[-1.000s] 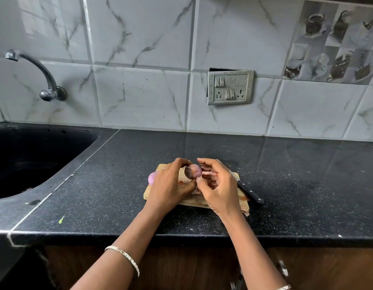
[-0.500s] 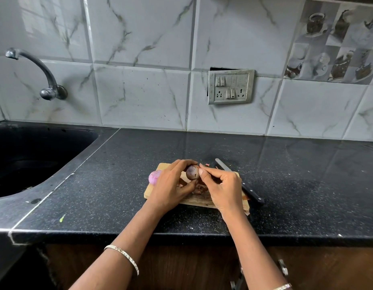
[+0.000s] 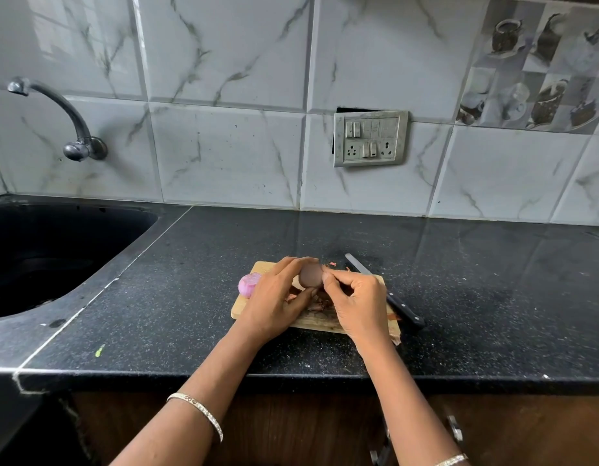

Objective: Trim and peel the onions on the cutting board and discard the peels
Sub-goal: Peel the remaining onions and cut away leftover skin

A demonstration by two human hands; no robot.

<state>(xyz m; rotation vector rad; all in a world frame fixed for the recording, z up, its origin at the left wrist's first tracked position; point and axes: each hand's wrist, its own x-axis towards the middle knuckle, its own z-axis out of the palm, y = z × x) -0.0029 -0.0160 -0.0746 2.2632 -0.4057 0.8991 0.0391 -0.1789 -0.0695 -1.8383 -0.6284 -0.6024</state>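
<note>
Grips a brown-skinned onion [image 3: 310, 274] in the curled left hand [image 3: 277, 297], just above the cutting board [image 3: 311, 322]; pinches its skin with the right hand [image 3: 358, 304]; risks tearing off only scraps if pinched thin; risks dropping the round bulb onto the loose peels [image 3: 316, 302] below; risks brushing the knife [image 3: 392, 297] just beside the right wrist; may nudge the peeled pink onion [image 3: 249, 283] off the board's left edge; plenty of bare countertop [image 3: 190, 297] left, right and behind; sink [image 3: 56, 257] well apart; front edge near.
</note>
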